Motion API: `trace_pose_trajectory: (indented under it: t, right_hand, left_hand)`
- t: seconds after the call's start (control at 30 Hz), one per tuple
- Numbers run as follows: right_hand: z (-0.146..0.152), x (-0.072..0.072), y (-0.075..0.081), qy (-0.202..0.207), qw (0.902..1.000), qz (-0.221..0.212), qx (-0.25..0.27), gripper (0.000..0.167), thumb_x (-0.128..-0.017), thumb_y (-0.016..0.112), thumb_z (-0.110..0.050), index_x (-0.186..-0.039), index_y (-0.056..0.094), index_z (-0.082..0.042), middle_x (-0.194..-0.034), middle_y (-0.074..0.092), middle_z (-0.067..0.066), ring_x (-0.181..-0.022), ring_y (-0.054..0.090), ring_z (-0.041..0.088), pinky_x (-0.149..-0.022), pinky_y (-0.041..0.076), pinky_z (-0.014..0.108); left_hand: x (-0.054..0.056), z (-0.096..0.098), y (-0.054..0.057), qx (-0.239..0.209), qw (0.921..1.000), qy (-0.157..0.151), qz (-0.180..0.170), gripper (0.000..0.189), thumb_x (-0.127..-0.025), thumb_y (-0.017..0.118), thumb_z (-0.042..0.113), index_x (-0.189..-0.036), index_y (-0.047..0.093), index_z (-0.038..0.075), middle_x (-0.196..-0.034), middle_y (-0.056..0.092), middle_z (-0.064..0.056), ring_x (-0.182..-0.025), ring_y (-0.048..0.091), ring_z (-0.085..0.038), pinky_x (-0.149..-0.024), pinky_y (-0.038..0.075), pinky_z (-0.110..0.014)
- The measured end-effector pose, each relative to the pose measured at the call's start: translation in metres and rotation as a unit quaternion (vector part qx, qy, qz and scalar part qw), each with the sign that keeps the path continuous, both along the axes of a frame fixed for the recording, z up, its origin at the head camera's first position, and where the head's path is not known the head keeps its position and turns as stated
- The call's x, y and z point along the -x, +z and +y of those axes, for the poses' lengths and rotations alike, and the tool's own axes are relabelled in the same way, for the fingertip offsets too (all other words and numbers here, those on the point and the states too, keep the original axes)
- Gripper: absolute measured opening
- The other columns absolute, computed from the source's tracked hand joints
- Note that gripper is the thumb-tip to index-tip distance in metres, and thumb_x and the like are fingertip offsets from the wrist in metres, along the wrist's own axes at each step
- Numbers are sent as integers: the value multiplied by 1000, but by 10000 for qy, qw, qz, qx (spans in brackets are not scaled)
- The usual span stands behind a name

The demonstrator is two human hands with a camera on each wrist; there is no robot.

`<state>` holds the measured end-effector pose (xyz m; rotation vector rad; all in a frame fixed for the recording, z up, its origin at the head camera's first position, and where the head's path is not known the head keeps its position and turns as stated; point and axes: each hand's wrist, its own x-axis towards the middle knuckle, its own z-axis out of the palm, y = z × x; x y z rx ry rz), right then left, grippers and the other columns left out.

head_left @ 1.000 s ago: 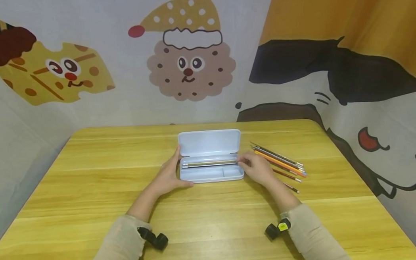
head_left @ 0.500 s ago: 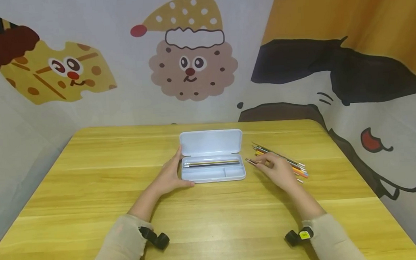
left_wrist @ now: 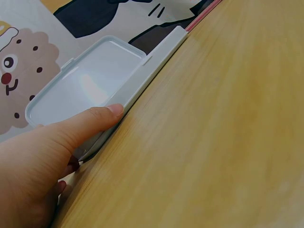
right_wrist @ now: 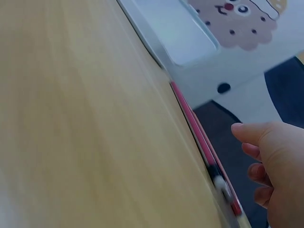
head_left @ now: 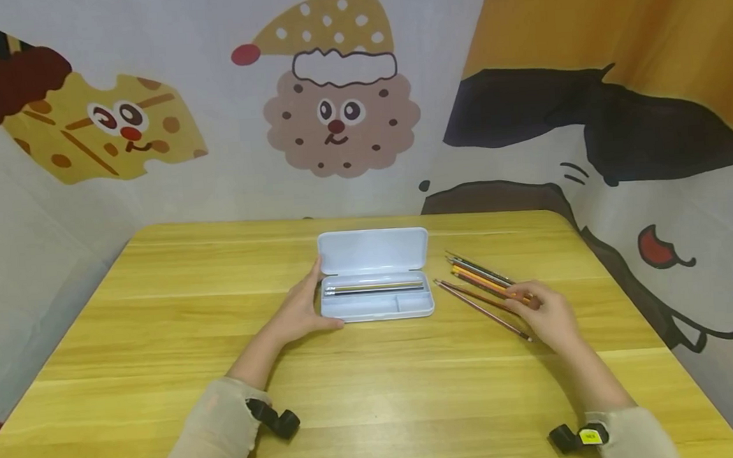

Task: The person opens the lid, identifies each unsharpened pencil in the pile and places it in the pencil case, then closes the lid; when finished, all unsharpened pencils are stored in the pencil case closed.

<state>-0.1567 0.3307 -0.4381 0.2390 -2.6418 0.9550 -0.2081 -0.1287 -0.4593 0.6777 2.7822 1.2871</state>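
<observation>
A white pencil case (head_left: 358, 305) lies with its lid (head_left: 373, 251) raised. Inside its back compartment are a yellow pencil and a dark one (head_left: 376, 291), lying side by side. My left hand (head_left: 297, 314) grips the case's left end, thumb along the front wall, as the left wrist view also shows. To the right of the case, several loose pencils (head_left: 479, 273) lie fanned out. Over their eraser ends hovers my right hand (head_left: 544, 313), fingers loosely bent. In the right wrist view nothing shows between its thumb and fingers, which are apart from a red pencil (right_wrist: 197, 128).
A wood-grain table (head_left: 377, 396) carries everything. Behind it hangs a cloth (head_left: 225, 188) with cartoon prints, close to the far edge. Two dark red pencils (head_left: 488, 315) lie nearest the front, their tips near the case's right end.
My right hand has moved away from the case's right end, rightward across the pencils to their eraser ends, uncovering the pencil tips. My left hand stays on the case.
</observation>
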Motion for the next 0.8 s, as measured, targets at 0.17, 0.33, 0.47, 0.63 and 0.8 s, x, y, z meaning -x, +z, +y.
trace_pose_trajectory:
  t: [0.17,0.33,0.47,0.63,0.8]
  right_hand:
    - [20,-8,0,-272,9995,-188,18,24,-89,70,-19,-108,68,-5,-88,59,4,-60,47,12,-39,38,24]
    - [34,-13,1,-540,9983,-200,-65,23,-87,72,-20,-106,69,-7,-90,63,5,-64,50,10,-45,42,24]
    - [42,-15,0,-713,9968,-194,-311,23,-87,73,-23,-103,70,-7,-92,66,6,-71,52,11,-55,44,23]
    - [48,-16,-2,-677,9959,-363,-480,23,-86,73,-27,-100,71,-8,-98,68,10,-81,57,20,-64,45,31]
    - [51,-14,-7,-520,9957,-567,-515,20,-87,72,-26,-98,71,-9,-101,68,13,-89,61,28,-72,46,40]
  left_hand:
    - [1,0,0,-28,10000,-15,-4,140,-59,89,48,-154,-9,15,-154,25,-11,-142,16,-28,-114,13,-47]
    - [1,0,0,-62,10000,-31,13,140,-59,89,46,-153,-9,16,-153,27,-11,-142,17,-28,-114,13,-47]
    - [0,1,1,-42,10000,-18,0,139,-59,89,45,-154,-8,14,-153,27,-11,-142,17,-28,-114,13,-47]
    - [-1,1,1,-25,10000,6,-52,139,-59,90,45,-154,-8,13,-153,27,-11,-142,16,-28,-114,13,-47]
    - [-1,1,2,-42,9999,12,-91,139,-59,89,46,-154,-8,15,-154,25,-10,-142,15,-27,-113,12,-47]
